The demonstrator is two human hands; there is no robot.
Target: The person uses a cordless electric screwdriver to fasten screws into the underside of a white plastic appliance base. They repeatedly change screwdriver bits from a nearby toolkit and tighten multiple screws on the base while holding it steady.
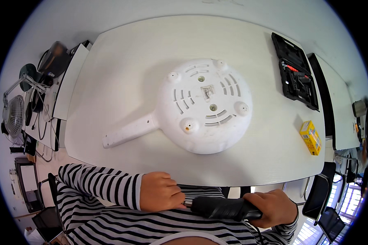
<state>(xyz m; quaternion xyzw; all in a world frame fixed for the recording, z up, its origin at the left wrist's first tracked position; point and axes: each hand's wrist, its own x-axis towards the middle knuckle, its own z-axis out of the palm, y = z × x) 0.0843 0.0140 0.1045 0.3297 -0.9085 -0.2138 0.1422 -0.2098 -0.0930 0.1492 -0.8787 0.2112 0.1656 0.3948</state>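
A black corded electric screwdriver [221, 208] lies crosswise in front of my body, just off the near table edge. My left hand [161, 192] is closed at its metal tip; whatever bit sits there is hidden by the fingers. At the other end, my right hand [272, 207] grips the rear of the black body. On the table beyond both hands, a round white appliance with a long handle [208, 106] rests with its underside up. Curved vent slots, several knob-like feet and two recessed holes show on it, with a worn label in the middle.
An open black tool case [297, 75] with bits and a red-handled piece stands at the table's far right. Nearer is a small yellow box [310, 137]. A side table at left bears a fan [13, 116] and cables. Black chairs [319, 190] flank the white table [122, 57].
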